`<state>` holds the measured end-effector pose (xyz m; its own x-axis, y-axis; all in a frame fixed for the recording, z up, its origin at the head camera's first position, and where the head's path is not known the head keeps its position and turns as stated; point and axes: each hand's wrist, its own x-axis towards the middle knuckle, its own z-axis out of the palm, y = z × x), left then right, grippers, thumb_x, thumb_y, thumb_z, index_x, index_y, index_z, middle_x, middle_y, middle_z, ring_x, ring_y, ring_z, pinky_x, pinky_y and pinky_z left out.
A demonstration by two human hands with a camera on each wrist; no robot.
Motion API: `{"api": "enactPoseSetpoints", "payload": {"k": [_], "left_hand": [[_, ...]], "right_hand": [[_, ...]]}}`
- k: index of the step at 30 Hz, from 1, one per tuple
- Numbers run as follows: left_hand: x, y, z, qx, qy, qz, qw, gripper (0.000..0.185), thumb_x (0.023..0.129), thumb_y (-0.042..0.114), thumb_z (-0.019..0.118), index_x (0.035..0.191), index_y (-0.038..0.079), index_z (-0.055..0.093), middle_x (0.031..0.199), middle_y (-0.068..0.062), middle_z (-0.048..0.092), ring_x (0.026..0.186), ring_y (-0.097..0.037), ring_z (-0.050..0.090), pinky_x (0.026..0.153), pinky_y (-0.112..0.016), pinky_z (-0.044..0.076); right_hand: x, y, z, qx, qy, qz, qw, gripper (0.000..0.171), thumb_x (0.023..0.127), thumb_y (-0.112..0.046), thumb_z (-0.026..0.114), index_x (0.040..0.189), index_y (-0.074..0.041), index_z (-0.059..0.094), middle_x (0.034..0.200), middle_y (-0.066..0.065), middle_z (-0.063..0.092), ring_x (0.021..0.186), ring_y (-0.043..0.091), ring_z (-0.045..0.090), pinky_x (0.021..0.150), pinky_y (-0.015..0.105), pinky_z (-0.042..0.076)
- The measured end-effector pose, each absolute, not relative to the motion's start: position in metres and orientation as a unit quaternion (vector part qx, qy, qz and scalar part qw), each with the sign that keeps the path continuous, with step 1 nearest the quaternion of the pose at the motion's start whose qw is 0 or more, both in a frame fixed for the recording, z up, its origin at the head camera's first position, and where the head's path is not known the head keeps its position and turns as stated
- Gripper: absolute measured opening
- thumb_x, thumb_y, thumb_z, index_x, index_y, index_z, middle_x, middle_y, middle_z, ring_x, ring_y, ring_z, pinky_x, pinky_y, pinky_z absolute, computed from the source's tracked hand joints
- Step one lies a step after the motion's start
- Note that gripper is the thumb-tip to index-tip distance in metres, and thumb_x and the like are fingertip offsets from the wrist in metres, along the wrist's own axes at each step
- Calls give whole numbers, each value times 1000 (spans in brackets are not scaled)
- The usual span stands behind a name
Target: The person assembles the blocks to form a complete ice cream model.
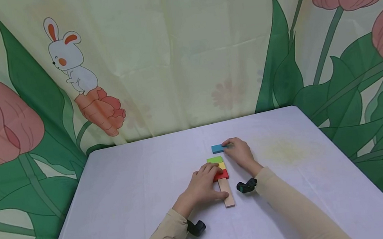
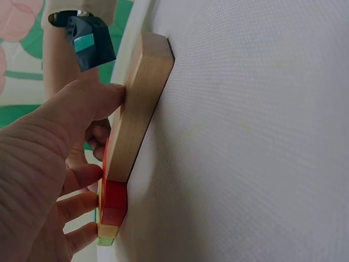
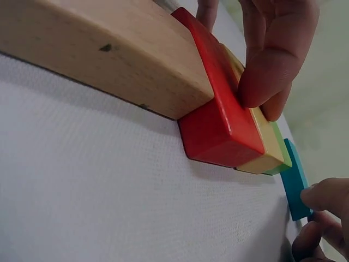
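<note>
On the white table (image 1: 132, 189), the left hand (image 1: 204, 183) presses flat fingers on the red, yellow and green wooden block row (image 1: 219, 166). At its 12 o'clock, the right hand (image 1: 239, 151) pinches the small blue wooden block (image 1: 217, 148).

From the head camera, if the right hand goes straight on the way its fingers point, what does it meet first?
The right hand points up-left and already touches the blue block. Beyond it only bare table shows, though depth is uncertain.
</note>
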<state>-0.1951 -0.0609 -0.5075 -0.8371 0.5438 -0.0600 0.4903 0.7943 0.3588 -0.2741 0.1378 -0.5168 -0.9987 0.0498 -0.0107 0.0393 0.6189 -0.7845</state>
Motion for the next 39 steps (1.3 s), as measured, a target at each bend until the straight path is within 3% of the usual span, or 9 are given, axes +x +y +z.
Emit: {"api": "enactPoseSetpoints", "payload": {"k": [13,30,34,37,39], "left_hand": [[-195,-62,-506,271,945,165,80,75,81,59,79,143,25,54,159,1,43,151,-22,33,113,-55,39],[-195,-59,-503,279,942,163,85,75,81,60,79,142,25,54,159,1,44,150,-23,34,111,-54,41],[-201,-61,-500,271,936,204,88,67,83,54,80,137,23,57,153,1,50,144,-22,41,109,-51,43],[-210,-63,-499,230,925,293,74,54,87,43,78,131,18,59,144,-3,57,135,-24,48,107,-50,46],[-218,-63,-499,183,908,372,64,44,92,34,74,130,15,60,139,-6,60,128,-25,52,104,-49,48]], "right_hand": [[-274,137,-518,51,-915,401,-1,28,102,-17,62,127,-17,74,143,11,62,141,36,50,117,60,36],[-276,135,-520,61,-917,394,-14,29,103,-21,62,131,-19,71,143,9,62,141,34,51,116,59,38],[-278,140,-523,62,-901,427,-48,40,108,-31,54,147,-24,59,150,9,57,109,30,66,98,49,53],[-280,145,-524,54,-868,487,-78,45,110,-35,47,154,-24,49,150,10,56,79,25,61,79,36,53],[-282,149,-524,42,-848,521,-91,46,111,-36,45,154,-21,48,147,11,58,74,22,57,75,31,49]]}}
